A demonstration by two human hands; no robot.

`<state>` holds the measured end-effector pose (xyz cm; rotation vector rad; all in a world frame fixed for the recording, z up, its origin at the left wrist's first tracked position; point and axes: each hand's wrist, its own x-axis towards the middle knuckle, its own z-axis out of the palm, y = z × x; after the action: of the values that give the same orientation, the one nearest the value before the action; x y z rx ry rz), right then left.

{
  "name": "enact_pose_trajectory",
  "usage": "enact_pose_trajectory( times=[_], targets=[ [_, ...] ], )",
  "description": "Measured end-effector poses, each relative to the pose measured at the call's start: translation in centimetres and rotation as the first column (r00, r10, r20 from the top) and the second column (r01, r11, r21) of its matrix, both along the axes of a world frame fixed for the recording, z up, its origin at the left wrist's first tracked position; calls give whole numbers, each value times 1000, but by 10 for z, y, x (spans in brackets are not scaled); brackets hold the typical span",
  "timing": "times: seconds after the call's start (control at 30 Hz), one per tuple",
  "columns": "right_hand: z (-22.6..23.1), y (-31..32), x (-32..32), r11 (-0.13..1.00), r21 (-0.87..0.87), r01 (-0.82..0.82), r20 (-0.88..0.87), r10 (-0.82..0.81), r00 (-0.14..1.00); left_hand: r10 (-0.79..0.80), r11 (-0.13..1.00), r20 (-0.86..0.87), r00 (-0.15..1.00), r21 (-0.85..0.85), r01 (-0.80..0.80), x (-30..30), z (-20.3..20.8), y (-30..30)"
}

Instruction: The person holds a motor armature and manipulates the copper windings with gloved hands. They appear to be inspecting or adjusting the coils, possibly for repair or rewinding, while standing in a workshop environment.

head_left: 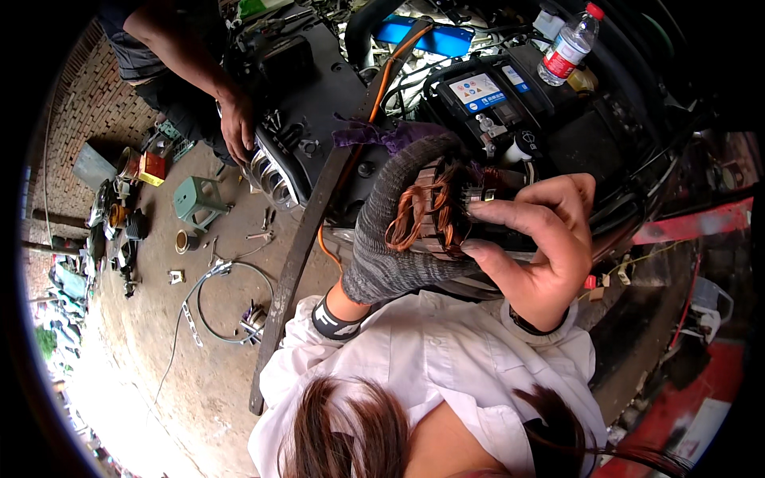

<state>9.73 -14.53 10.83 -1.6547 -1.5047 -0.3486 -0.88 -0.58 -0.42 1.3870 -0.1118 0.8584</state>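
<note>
A dark slotted motor core (433,203) with loops of copper wire (409,215) is held up before my chest. My left hand (390,231), in a grey knitted glove, wraps round its left side and top. At the core's right edge, my bare right hand (546,239) has its thumb and index finger curled in a pinch with the tips at the winding ends. What lies between those tips is hard to make out. A small shiny metal piece (480,194) shows just above the index fingertip. A purple cloth (390,134) lies behind the glove.
Beyond the core is an engine bay with a car battery (486,92), a plastic bottle (570,46) and a blue object (422,36). A long metal bar (307,223) slants at left. Another person's hand (237,127) rests by a headlight (275,177). A green stool (199,199) and cable (215,275) are on the floor.
</note>
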Motion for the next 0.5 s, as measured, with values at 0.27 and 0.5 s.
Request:
enact_pose_trajectory(
  times=[0.27, 0.5],
  targets=[
    [-7, 3, 1, 983, 63, -174, -19, 175, 984, 111, 992, -81, 991, -44, -115, -8, 31, -8],
    [-18, -2, -2, 978, 101, -183, 28, 181, 983, 195, 980, 120, 974, 18, -198, 7, 15, 0]
  ],
)
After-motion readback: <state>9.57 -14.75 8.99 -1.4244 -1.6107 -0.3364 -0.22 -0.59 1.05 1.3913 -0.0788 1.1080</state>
